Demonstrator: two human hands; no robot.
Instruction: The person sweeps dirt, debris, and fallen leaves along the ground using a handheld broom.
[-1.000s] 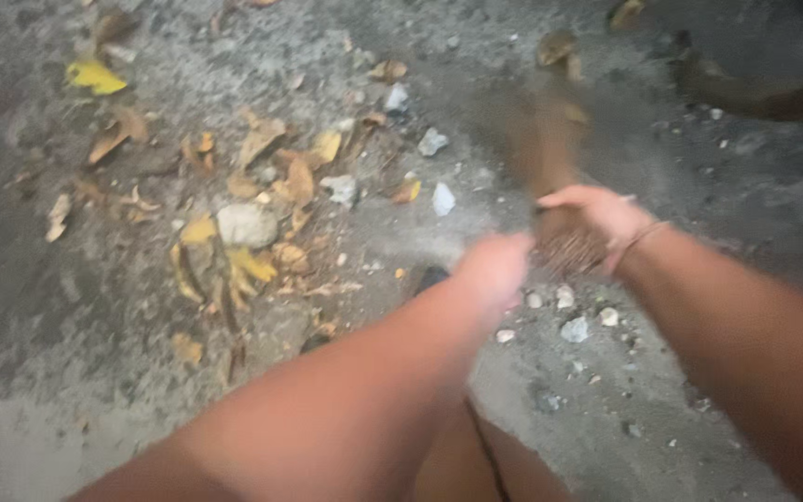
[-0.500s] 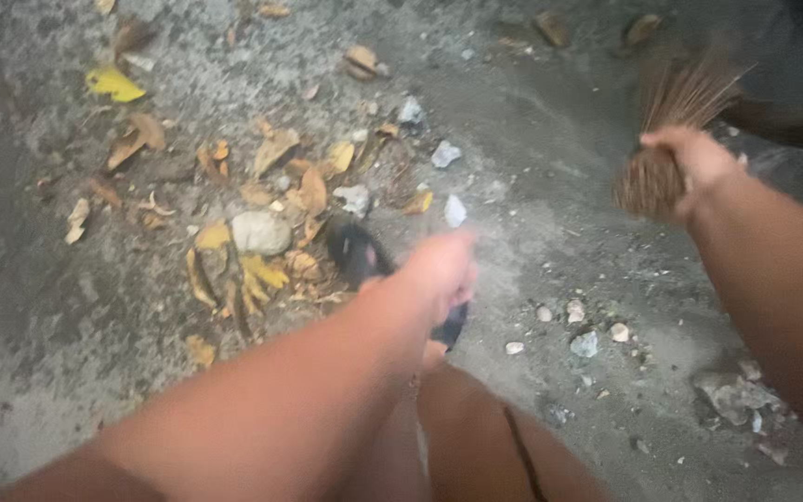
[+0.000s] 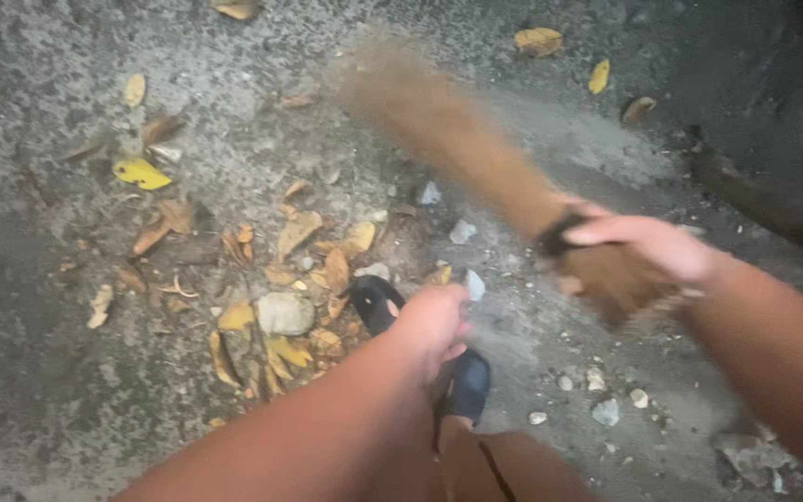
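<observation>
Brown and blurred with motion, a stick broom slants from the far centre of the scene down to the right hand, which is clenched round its bound end, a dark band circling the bundle just beside the fingers. The bristles fan out over grey, gritty concrete ground. The left hand hangs near the middle of the scene with its fingers curled in loosely, grasping nothing that can be seen, above a dark sandal on the person's foot. To the left of the sandal lies a pale stone amid a scatter of dry brown and yellow leaves, with one bright yellow leaf farther left. Small pale pebbles dot the ground near the right forearm, and more leaves lie at the far right edge.
</observation>
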